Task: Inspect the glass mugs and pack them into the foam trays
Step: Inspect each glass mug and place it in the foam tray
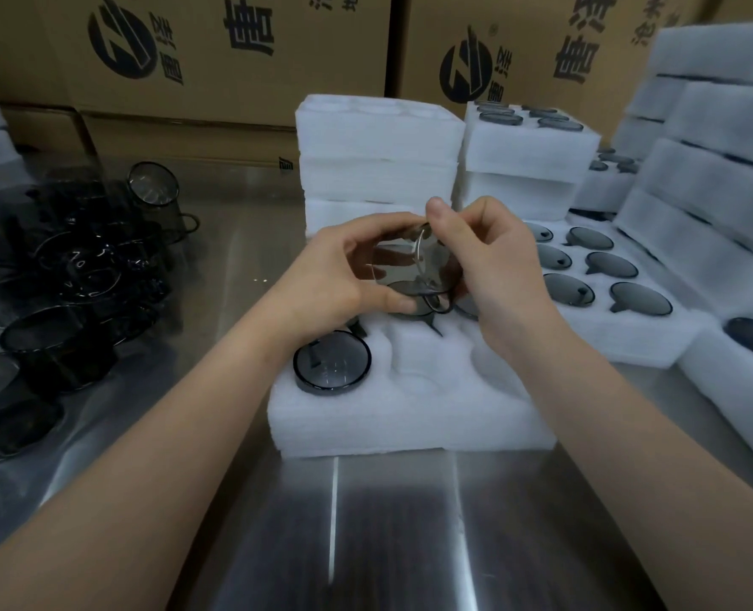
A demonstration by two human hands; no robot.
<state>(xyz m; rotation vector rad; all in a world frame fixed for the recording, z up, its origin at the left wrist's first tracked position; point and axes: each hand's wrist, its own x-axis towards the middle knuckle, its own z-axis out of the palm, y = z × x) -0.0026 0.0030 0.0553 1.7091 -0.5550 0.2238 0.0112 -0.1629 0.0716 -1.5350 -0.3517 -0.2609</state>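
Looking down on a reflective steel desk point(366, 522). Noting a white foam tray point(410, 416) lying on it, one seated mug point(332, 362) filling its near-left pocket. Gripping a smoky glass mug point(410, 266) just above that tray with left hand point(335, 275) and right hand point(494, 266), fingers curling round it. Passing loose mugs point(57, 302) crowding the left, filled trays point(630, 337) lying right, stacked foam trays point(379, 156) standing behind. Ending at printed cardboard boxes point(233, 59).

The see-through grey glass mugs point(414, 266) have dark rims. The soft foam trays point(410, 416) are white. The brown cardboard boxes point(233, 59) have black printed marks.
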